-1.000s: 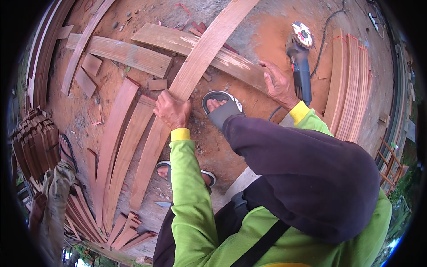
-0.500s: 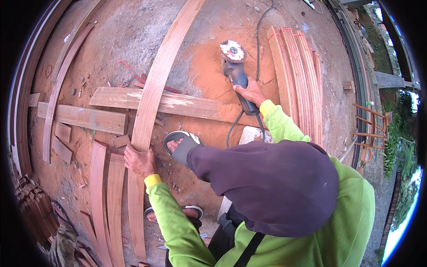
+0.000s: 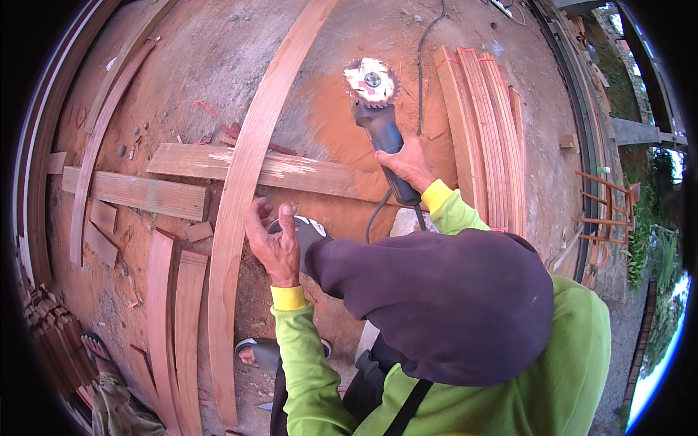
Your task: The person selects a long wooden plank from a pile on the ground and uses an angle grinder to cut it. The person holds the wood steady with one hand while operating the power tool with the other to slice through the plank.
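My right hand [image 3: 408,161] is wrapped round the body of a dark angle grinder [image 3: 381,129]. The grinder's toothed disc [image 3: 371,82], white with worn paint, points away from me over sawdust-covered ground. My left hand [image 3: 275,243] is held up beside a long reddish plank [image 3: 251,145], thumb and fingers apart with nothing in them. That plank runs from near to far and lies across a wide board [image 3: 305,173], whose top has pale scraped patches. Several shorter planks [image 3: 161,320] lie to the left of my left hand.
A strapped stack of planks [image 3: 480,131] lies to the right. The grinder's cord [image 3: 422,65] runs to the far side. Offcuts [image 3: 103,215] and a ribbed board [image 3: 138,192] lie at the left. Another person's sandalled foot [image 3: 98,349] shows at the lower left, near stacked timber [image 3: 58,338].
My left hand has let go of the long plank and moved right, its fingers now spread. The grinder in my right hand has shifted slightly left, its disc tilted more toward view.
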Tool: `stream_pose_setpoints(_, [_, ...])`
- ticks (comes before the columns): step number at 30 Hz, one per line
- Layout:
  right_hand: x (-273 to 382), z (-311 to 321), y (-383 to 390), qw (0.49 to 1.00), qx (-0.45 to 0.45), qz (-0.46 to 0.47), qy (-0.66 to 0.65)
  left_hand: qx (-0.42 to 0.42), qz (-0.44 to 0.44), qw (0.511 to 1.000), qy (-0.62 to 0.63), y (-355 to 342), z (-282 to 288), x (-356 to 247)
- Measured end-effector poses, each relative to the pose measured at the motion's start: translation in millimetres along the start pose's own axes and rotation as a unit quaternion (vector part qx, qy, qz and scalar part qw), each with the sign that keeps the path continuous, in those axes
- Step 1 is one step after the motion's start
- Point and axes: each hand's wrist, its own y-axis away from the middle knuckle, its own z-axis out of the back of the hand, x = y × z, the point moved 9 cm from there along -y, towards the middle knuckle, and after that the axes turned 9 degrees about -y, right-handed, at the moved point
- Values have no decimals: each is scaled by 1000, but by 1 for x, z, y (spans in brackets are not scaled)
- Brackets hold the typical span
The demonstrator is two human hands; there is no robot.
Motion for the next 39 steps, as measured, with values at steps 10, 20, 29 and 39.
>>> stream_pose_setpoints(10, [92, -66, 77, 970, -45, 164, -171, 196, 55, 933, 298, -23, -116, -54])
stream_pose_setpoints(20, [135, -1, 6, 917, -137, 319, -194, 319, 115, 837, 430, -1, -122, -92])
stream_pose_setpoints(29, [95, -30, -11, 925, 28, 113, -361, 329, 82, 882, 328, -3, -124, -90])
stream_pose_setpoints(39, [40, -102, 17, 824, 226, -122, -506, 312, 119, 883, 329, 1, -129, -66])
